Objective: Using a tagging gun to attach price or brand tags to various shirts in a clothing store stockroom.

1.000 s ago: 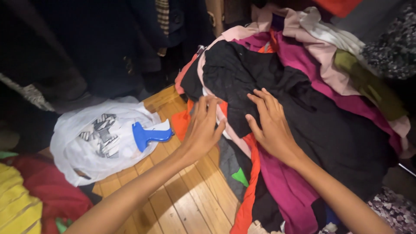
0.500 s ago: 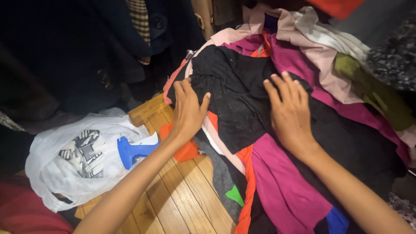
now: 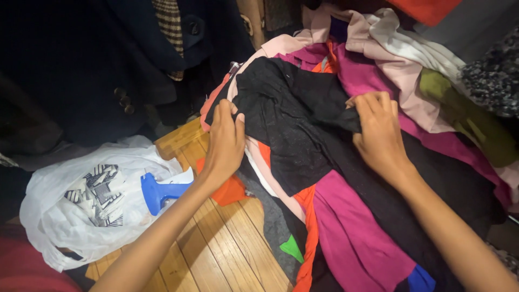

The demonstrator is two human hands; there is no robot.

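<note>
My left hand [image 3: 224, 141] and right hand [image 3: 378, 132] each hold a tight grip on the soft, crumpled black garment [image 3: 292, 127] atop the heaped clothes.

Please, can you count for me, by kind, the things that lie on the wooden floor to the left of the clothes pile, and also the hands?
Hands: 2, the left hand and the right hand, both gripping the black garment
White plastic bags: 1
Blue plastic tools: 1
Total: 4
</note>
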